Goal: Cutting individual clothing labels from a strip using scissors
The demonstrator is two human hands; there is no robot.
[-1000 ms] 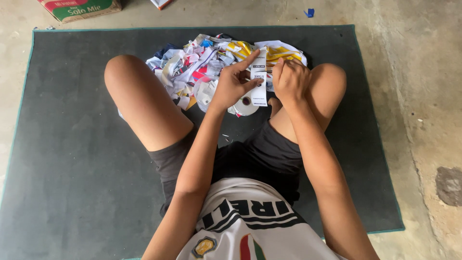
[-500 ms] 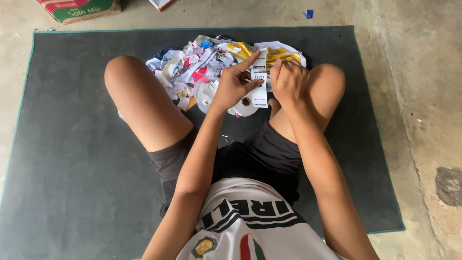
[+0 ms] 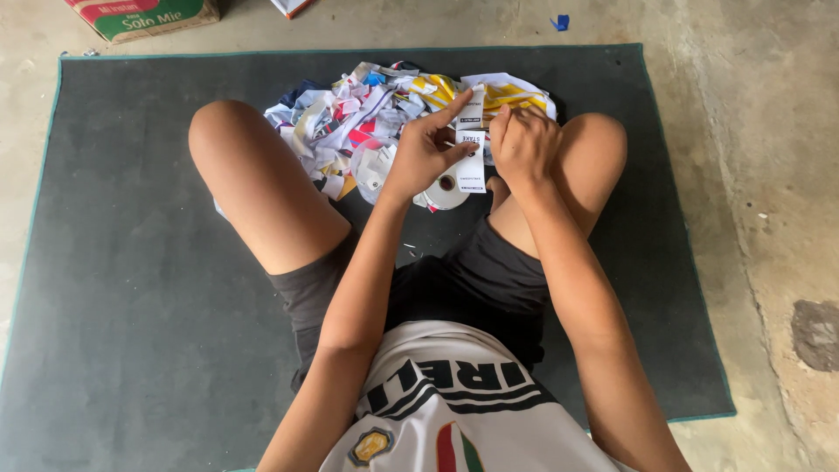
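The person is sitting cross-legged on a dark grey mat, and both hands are working up in front of the knees, right over a heap of colourful paper scraps. The left hand is pinching a strip of white labels between thumb and fingers, with the index finger sticking straight up along the strip's top edge. The right hand is sitting just beside it, fingers curled in tight against the strip's right edge, gripping or picking at it; exactly which fingertip is doing the work cannot be told from this angle. The strip is hanging upright between the two hands, its lower end trailing down toward a white roll lying on the mat just below the left wrist. The scrap heap is spreading behind the hands, between the two bare knees, whites mixing with yellows, reds and blues. Far up at the top left corner, off the mat on the concrete floor, a red and green cardboard box is peeking into view, and a small blue scrap is lying on the floor at the top, well apart from everything else
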